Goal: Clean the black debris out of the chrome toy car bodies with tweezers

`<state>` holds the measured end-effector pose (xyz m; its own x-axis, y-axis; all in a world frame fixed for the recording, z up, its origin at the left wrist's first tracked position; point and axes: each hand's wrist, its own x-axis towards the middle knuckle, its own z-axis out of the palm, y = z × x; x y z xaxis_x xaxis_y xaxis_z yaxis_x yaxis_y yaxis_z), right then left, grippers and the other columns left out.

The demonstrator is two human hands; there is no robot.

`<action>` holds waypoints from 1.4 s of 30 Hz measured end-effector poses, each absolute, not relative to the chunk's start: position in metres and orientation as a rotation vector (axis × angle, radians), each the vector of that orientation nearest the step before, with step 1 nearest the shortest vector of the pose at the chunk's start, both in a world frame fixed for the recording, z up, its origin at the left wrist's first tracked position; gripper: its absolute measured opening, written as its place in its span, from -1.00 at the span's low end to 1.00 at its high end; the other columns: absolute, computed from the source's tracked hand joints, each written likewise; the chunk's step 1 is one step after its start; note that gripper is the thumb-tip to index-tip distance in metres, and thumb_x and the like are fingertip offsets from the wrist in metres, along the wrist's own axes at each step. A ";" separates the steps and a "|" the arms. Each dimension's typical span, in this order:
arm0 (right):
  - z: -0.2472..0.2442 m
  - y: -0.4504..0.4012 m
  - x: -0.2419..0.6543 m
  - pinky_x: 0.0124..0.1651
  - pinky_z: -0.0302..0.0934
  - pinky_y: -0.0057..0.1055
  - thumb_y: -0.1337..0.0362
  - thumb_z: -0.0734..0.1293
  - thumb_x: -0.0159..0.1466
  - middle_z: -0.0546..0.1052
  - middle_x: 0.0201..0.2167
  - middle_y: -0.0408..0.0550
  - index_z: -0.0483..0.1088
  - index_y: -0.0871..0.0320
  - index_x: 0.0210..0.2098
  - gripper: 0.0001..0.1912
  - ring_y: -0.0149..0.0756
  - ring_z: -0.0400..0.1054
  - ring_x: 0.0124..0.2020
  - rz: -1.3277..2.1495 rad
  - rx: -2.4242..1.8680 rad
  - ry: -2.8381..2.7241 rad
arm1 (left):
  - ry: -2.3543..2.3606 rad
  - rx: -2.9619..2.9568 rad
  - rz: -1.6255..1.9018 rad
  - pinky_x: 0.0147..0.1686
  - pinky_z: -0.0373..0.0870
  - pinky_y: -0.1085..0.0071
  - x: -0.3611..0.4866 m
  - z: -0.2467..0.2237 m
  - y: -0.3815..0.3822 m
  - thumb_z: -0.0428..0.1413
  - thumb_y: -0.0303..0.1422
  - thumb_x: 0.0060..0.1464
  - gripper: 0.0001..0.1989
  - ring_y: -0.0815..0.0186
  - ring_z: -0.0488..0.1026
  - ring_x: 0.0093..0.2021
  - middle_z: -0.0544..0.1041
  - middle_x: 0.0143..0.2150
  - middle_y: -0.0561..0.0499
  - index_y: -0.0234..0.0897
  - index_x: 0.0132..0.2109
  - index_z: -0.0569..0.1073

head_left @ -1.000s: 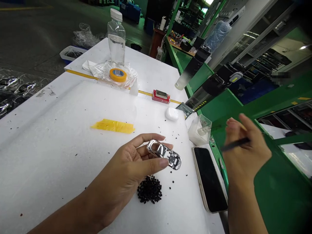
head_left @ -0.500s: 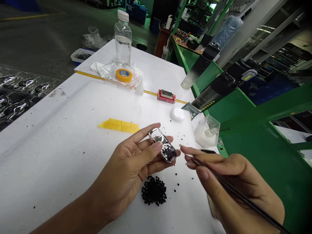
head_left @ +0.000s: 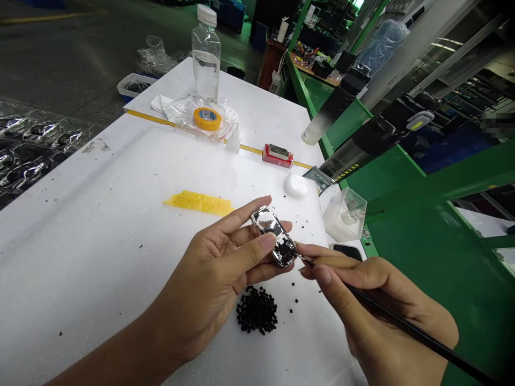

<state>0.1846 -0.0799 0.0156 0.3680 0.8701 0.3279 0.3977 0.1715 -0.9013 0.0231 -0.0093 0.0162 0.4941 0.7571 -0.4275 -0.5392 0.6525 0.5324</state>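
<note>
My left hand (head_left: 229,257) grips a small chrome-rimmed oblong casing (head_left: 265,220), thumb on its face and fingers behind it. Dark cut-outs show in the casing's lower half. My right hand (head_left: 374,305) is closed round a slim black-handled tool with a fine tip (head_left: 386,311). The tool's tip meets the casing's lower right end; whether it carries anything is too small to tell. Beneath the hands, a heap of tiny black pieces (head_left: 256,311) lies on the white foam-covered table (head_left: 120,257), with a few loose ones to its right.
Beyond the hands lie a strip of yellow tape (head_left: 199,203), a white case (head_left: 296,185) and a red box (head_left: 277,155). A tape roll (head_left: 207,119) and water bottle (head_left: 206,69) stand farther back. At right are a clear container (head_left: 345,214) and a green frame (head_left: 406,246).
My right hand has moved left, bringing the tool's tip from beside the casing onto its lower end. My left hand still holds the casing, slightly shifted in view.
</note>
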 end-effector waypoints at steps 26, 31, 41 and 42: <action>0.007 -0.113 0.220 -0.37 0.41 -0.63 0.01 0.60 0.12 0.57 -0.52 -0.08 0.59 0.07 -0.36 -0.71 -0.35 0.49 -0.44 1.015 -1.778 -0.989 | 0.918 0.551 0.828 -0.32 0.53 0.52 0.018 0.002 0.000 0.43 -0.14 0.00 -0.56 0.34 0.61 -0.31 0.61 -0.33 0.04 -0.27 -0.28 0.37; -0.007 -0.145 0.213 -0.25 0.44 -0.60 0.01 0.60 0.12 0.57 -0.48 -0.08 0.59 0.05 -0.30 -0.70 -0.32 0.52 -0.37 1.026 -1.785 -0.786 | 0.956 0.571 0.710 -0.49 0.38 0.54 0.019 0.003 -0.003 0.37 -0.06 0.05 -0.56 0.40 0.50 -0.42 0.59 -0.37 -0.04 -0.35 -0.31 0.44; -0.001 -0.143 0.209 -0.27 0.51 -0.50 0.07 0.59 0.14 0.63 -0.41 0.02 0.57 0.12 -0.34 -0.72 -0.21 0.57 -0.33 0.913 -1.753 -0.863 | 0.949 0.592 0.638 -0.50 0.29 0.53 0.017 0.007 -0.004 0.33 -0.06 0.10 -0.58 0.44 0.38 -0.49 0.57 -0.41 -0.03 -0.34 -0.25 0.42; 0.000 -0.142 0.206 -0.27 0.51 -0.50 0.06 0.59 0.14 0.63 -0.41 0.03 0.57 0.12 -0.34 -0.71 -0.21 0.57 -0.33 0.905 -1.743 -0.872 | 0.948 0.591 0.641 -0.50 0.28 0.52 0.017 0.007 -0.004 0.32 -0.04 0.10 -0.57 0.44 0.37 -0.49 0.57 -0.41 -0.03 -0.33 -0.25 0.41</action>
